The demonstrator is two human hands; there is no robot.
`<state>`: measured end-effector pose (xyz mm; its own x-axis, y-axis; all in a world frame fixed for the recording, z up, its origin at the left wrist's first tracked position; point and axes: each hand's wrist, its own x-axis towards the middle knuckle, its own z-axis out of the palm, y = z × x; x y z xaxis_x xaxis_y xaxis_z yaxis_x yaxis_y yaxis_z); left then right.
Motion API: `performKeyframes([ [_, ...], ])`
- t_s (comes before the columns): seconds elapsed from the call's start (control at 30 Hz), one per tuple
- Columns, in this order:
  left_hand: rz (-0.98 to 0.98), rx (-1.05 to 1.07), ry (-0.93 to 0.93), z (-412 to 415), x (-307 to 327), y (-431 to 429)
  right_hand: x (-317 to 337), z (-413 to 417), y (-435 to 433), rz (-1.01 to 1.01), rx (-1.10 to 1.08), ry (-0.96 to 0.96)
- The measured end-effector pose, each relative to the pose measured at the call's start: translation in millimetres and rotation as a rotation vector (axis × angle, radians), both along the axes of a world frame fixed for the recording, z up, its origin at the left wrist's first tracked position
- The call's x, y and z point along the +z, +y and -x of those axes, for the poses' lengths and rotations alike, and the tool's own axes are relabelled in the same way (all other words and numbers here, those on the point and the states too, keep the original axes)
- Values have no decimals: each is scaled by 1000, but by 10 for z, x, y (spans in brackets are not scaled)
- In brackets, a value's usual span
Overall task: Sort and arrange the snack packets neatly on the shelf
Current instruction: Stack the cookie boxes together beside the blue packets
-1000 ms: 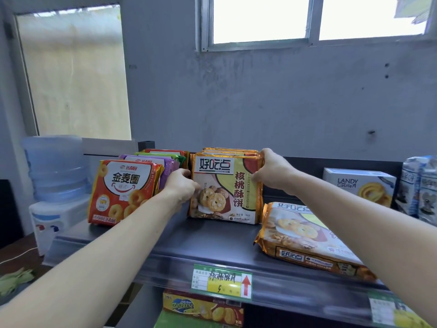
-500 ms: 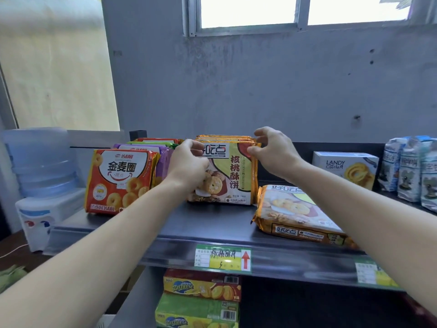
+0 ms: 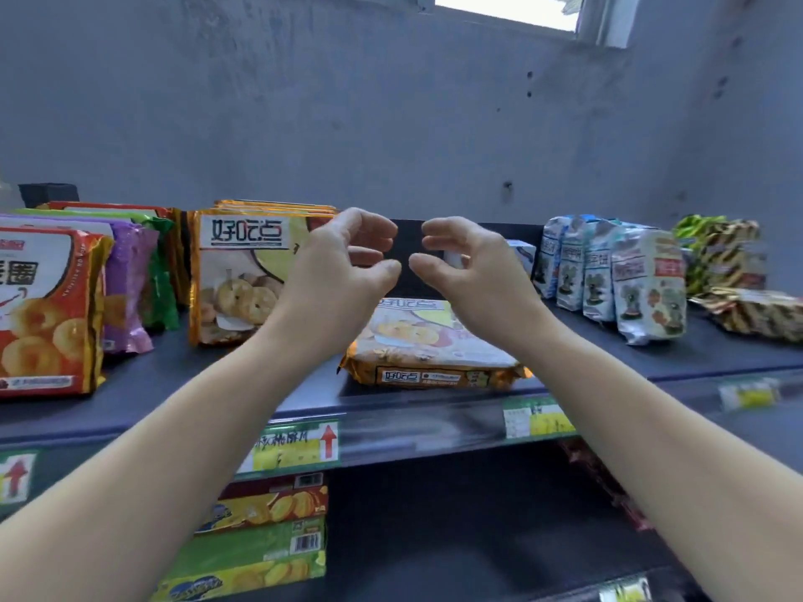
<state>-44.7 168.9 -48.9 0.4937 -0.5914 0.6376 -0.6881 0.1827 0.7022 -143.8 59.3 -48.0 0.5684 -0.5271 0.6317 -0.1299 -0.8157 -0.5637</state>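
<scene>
Head view, hands loosely curled above packet

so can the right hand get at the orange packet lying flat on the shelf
Probably yes. The right hand hovers over the flat orange packet, its fingers loosely curled and holding nothing, and nothing lies on top of the packet.

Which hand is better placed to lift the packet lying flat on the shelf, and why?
Probably the right hand: it hovers empty, directly above the flat packet. The left hand, also empty, hangs over the packet's left end, nearer the upright stack.
</scene>
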Motion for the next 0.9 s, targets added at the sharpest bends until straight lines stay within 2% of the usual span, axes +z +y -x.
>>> performKeyframes([
  [0.3, 19, -252, 109, 755, 25, -561, -57, 953, -450, -33, -131, -43],
  [0.43, 23, -293, 131, 1088, 7, -870, -83, 1436, -799, -49, -179, -83],
  [0.63, 106, -179, 222, 1427, -93, -1293, -180, 1930, -1432, -99, -142, -135],
  [0.9, 8, 84, 220, 1618, -352, -1811, -415, 1818, -2077, -207, 106, -136],
])
